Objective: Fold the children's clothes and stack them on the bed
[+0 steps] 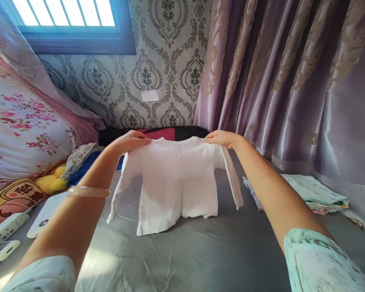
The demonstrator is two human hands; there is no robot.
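Note:
A small white long-sleeved shirt (176, 178) hangs spread between my two hands, its hem close to or touching the grey bed sheet (219, 251). My left hand (132, 140) pinches one shoulder, fingers closed on the cloth. The other shoulder is gripped by my right hand (222, 138), also closed. Both sleeves dangle at the sides, the left one angled outward. A pale bangle (89, 192) circles my left wrist.
Folded clothes (316, 190) lie in a stack at the right, near the purple curtain (261, 81). On the left are a power strip (7, 225), a white device (39, 219), a yellow plush toy (50, 180) and a floral cushion (24, 125). A patterned wall (167, 73) stands behind.

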